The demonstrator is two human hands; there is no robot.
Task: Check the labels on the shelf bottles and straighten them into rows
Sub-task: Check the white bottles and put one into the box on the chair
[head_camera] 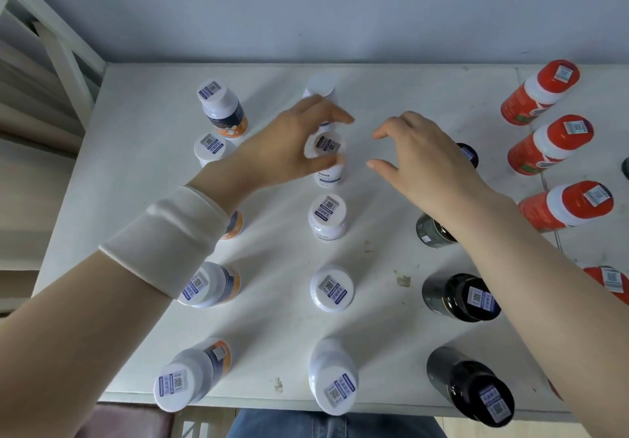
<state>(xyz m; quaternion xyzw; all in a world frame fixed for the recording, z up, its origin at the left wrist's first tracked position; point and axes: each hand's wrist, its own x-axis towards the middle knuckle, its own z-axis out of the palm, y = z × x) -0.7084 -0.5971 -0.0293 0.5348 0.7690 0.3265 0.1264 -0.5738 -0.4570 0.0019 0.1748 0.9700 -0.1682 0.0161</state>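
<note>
White shelf (272, 335) against a grey wall (306, 12), seen from above; bottles stand in four cols running near to far.

Held bottle (327, 145): white, QR sticker on cap, 2nd from far in the mid col (332, 288). Left grip (289, 141) is wrapped round it just under the cap, thumb on the near side, fingers on the far side. Can't tell if its base sits on the shelf or is raised a bit. Right grip (425, 155) hovers just right of it, apart from it, thumb and forefinger spread, holding nothing.

Far bottle (320, 88) is partly hidden behind the left grip's fingers; its cap shows plain white, no sticker visible. Three more white ones sit nearer in the same col, evenly spaced.

Left col (221, 107): white caps w/ orange-navy labels, one partly hidden by the white cuff (170, 240). Dark col (463, 298) on the right, the right forearm crossing over its far end. Red bottles (551, 145) furthest right.

Step, prob: checking and squaring this one bottle, w/ cols already fairly straight. Next move calls for turning the side label to read it, then setting the bottle down upright in line btwn its far and near neighbours w/o nudging either. Right grip is placed to steady it. Far bottle likely wants a look after.
</note>
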